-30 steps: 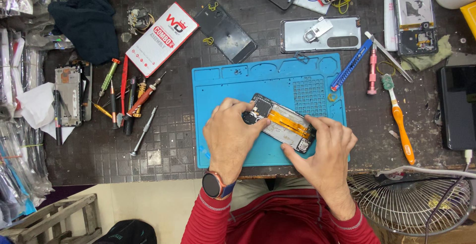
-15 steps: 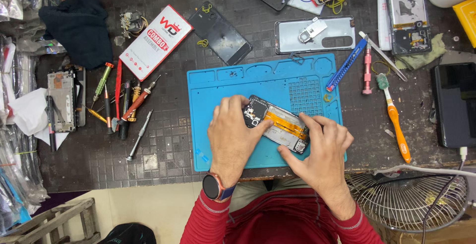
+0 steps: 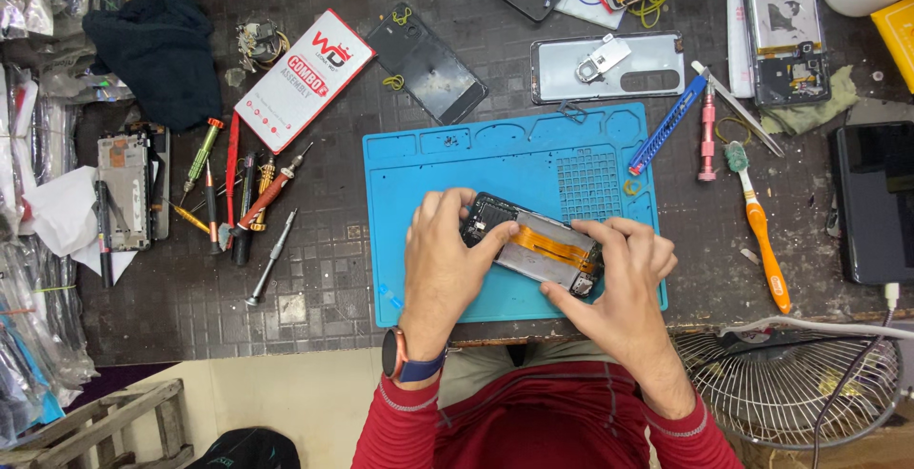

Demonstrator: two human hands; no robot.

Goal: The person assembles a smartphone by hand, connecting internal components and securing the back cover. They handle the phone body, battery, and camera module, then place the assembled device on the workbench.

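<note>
An opened phone (image 3: 533,243) with an orange flex cable across its insides lies tilted on the blue repair mat (image 3: 457,159). My left hand (image 3: 440,264) grips its upper left end, thumb on the dark camera area. My right hand (image 3: 624,279) holds the lower right end, fingers curled over its top edge. A watch sits on my left wrist.
Screwdrivers and tweezers (image 3: 243,198) lie left of the mat beside a red-and-white box (image 3: 303,79). Behind the mat are a black phone back (image 3: 427,62) and a silver back cover (image 3: 609,67). An orange toothbrush (image 3: 757,221), a dark tablet (image 3: 871,202) and a fan (image 3: 790,383) sit right.
My hands and the phone have barely shifted on the mat; my right fingers curl a little further over the phone's edge. The camera view has drifted slightly.
</note>
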